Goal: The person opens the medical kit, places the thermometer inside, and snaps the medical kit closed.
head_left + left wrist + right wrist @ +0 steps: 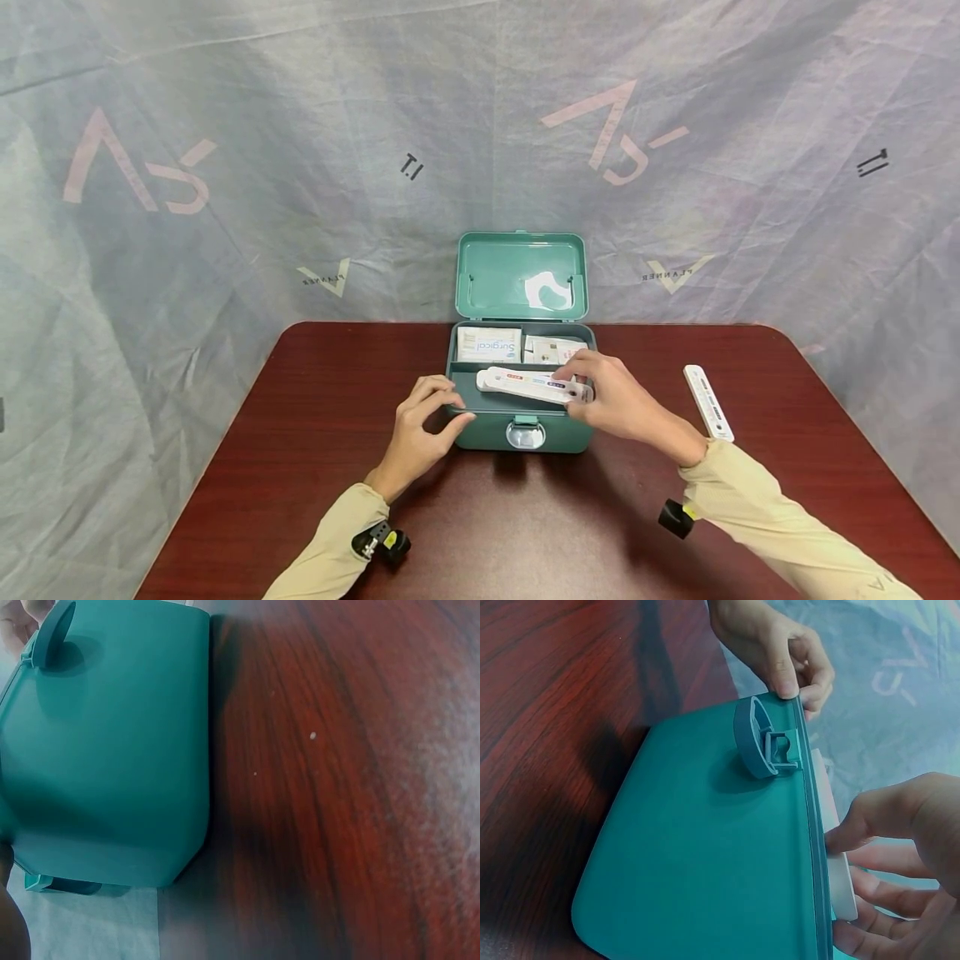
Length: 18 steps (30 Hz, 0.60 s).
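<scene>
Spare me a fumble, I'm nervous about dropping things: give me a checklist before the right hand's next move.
1. Lid open: ok, it stands up behind the box.
2. Box steadied: ok, the left hand pinches it near its front left corner.
3. Grip: looks ok, the right hand pinches the white strips at their right end.
4. Strips flat on the floor of the front compartment: cannot tell, their underside is hidden.
5. All strips inside: not ok, a loose strip lies on the table.

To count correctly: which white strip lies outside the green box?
The strip on the table, near the right sleeve; the right hand holds the others at the box.
</scene>
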### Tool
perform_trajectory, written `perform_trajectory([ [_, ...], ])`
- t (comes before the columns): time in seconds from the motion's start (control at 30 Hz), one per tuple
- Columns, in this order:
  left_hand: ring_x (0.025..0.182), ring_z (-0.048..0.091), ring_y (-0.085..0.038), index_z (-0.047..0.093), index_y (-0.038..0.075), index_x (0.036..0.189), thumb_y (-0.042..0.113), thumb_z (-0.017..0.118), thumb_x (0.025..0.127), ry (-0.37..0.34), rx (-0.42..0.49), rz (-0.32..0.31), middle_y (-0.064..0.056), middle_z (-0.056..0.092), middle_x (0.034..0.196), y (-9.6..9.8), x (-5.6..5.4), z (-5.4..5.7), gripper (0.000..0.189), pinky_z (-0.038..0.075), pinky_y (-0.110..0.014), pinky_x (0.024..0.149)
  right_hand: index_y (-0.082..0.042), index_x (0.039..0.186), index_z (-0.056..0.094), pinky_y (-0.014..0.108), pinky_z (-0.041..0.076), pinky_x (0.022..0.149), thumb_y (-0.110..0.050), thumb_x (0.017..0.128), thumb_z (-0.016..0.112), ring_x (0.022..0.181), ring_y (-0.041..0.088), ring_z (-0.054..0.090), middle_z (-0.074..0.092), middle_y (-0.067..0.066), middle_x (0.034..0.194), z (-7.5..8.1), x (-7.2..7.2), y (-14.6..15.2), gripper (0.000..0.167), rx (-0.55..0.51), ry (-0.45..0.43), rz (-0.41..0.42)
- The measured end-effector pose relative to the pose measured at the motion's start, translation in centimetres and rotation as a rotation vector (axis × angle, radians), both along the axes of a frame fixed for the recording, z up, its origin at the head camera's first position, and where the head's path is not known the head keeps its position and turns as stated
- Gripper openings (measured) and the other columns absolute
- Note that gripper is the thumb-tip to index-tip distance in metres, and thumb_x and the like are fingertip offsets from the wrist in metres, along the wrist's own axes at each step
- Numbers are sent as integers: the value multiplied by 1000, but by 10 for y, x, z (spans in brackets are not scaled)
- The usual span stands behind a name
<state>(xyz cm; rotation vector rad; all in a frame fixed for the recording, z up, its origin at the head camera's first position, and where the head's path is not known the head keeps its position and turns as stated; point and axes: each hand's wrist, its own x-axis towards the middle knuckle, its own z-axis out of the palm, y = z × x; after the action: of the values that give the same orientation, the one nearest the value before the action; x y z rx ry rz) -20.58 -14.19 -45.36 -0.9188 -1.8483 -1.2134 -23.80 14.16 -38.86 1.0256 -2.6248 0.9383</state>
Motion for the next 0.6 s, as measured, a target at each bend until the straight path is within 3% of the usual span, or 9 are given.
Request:
perform_trajectory([
  [0.37,91,53,-35,64,0,82,-12,80,60,-9,-6,6,-16,57,92,1,2,3,29,45,-38,84,-5,95,71,30,45,67,3,65,66,77,16,54,62,2,94,-1,-5,-4,32,39,4,30],
  [0.6,91,53,-35,64,0,83,-12,80,61,-19,-9,13,-17,57,93,0,3,3,30,45,-38,84,-5,91,72,29,44,67,6,64,62,79,16,55,63,1,89,-1,-9,-5,31,34,32,82],
])
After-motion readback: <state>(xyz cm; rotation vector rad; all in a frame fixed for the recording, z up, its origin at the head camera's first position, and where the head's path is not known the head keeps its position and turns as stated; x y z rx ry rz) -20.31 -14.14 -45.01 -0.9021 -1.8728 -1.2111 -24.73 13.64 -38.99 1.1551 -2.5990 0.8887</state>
